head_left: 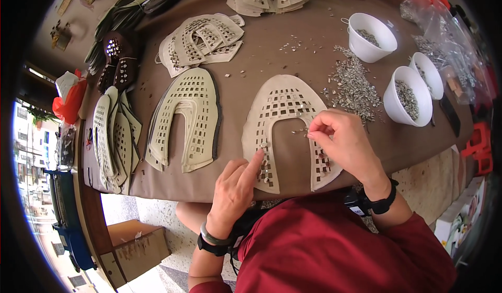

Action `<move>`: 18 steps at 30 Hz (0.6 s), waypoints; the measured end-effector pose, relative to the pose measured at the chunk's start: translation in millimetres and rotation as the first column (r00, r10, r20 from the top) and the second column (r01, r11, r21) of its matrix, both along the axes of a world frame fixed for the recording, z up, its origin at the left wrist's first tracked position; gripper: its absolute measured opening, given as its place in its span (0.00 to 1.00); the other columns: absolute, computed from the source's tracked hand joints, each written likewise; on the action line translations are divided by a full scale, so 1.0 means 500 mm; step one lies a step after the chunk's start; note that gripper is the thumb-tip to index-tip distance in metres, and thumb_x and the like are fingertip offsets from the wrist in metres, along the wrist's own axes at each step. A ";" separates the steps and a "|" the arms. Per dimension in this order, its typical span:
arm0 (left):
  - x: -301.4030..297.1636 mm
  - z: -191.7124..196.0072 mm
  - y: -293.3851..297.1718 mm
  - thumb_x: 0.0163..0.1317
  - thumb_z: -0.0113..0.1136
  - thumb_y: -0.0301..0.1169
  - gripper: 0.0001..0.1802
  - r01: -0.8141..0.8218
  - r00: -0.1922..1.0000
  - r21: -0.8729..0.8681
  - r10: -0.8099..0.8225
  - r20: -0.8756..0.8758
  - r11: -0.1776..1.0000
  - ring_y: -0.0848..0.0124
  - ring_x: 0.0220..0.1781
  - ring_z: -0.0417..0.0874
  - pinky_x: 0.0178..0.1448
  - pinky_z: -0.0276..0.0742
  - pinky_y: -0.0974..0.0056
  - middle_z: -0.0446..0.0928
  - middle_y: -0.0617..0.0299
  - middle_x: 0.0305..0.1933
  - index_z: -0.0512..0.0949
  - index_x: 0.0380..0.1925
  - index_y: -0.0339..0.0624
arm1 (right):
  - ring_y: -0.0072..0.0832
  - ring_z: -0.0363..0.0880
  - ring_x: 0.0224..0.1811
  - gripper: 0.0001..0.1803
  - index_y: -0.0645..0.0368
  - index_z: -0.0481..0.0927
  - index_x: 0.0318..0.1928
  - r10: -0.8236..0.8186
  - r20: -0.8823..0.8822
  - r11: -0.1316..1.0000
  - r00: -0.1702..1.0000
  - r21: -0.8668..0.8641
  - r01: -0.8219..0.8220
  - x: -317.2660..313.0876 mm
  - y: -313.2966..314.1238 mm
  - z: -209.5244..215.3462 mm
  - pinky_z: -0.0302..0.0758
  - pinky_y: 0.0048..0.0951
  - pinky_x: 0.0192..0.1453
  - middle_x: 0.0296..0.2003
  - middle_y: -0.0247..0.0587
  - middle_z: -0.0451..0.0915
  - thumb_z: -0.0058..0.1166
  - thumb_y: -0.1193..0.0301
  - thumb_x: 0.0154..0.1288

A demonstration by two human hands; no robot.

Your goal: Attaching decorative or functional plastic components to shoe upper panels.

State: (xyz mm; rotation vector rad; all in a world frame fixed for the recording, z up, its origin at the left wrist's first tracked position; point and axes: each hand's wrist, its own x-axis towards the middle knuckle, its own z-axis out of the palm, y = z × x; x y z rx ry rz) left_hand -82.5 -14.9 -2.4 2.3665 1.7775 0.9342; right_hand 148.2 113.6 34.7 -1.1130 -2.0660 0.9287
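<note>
A beige U-shaped perforated shoe upper (285,86) lies flat at the table's near edge, its open end toward me. My left hand (232,188) has its index finger stretched onto the left leg of this piece, beside several small shiny studs; it holds nothing. Over the inner edge of the right leg, my right hand (342,141) pinches thumb and forefinger together. Whatever is between those fingertips is too small to make out. Small metal bits lie near them in the gap, and some of the holes bear studs.
Loose grey metal bits (355,86) are heaped on the right, near white cups (400,102) holding more. To the left lie a stack of greenish uppers (206,112), a fanned bundle (112,141) and a beige pile (183,42). Clear plastic bags (455,42) sit at the far right.
</note>
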 end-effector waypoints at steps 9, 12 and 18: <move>-0.007 0.040 -0.006 0.49 0.60 0.20 0.37 0.158 0.967 -0.133 -0.180 -0.180 0.978 0.61 0.47 0.78 0.50 0.80 0.59 0.79 0.58 0.50 0.71 0.65 0.36 | 0.44 0.82 0.32 0.02 0.62 0.84 0.32 0.062 0.073 0.997 0.995 0.038 -0.065 0.008 -0.009 -0.009 0.77 0.40 0.39 0.30 0.47 0.82 0.62 0.76 0.59; 0.006 0.042 -0.009 0.47 0.60 0.18 0.38 0.133 0.972 -0.136 -0.156 -0.173 0.982 0.59 0.48 0.79 0.50 0.80 0.58 0.80 0.56 0.50 0.72 0.65 0.36 | 0.45 0.82 0.33 0.03 0.62 0.84 0.32 0.069 0.090 0.996 0.994 0.052 -0.074 0.005 -0.009 -0.012 0.77 0.41 0.40 0.30 0.47 0.82 0.61 0.76 0.60; 0.018 0.028 -0.023 0.51 0.58 0.20 0.35 0.092 0.963 -0.096 -0.113 -0.245 0.991 0.58 0.51 0.78 0.52 0.78 0.57 0.79 0.51 0.52 0.72 0.65 0.34 | 0.45 0.82 0.34 0.05 0.62 0.84 0.30 0.021 0.248 0.983 0.969 0.170 -0.065 -0.015 -0.002 -0.017 0.78 0.43 0.42 0.30 0.45 0.81 0.61 0.73 0.61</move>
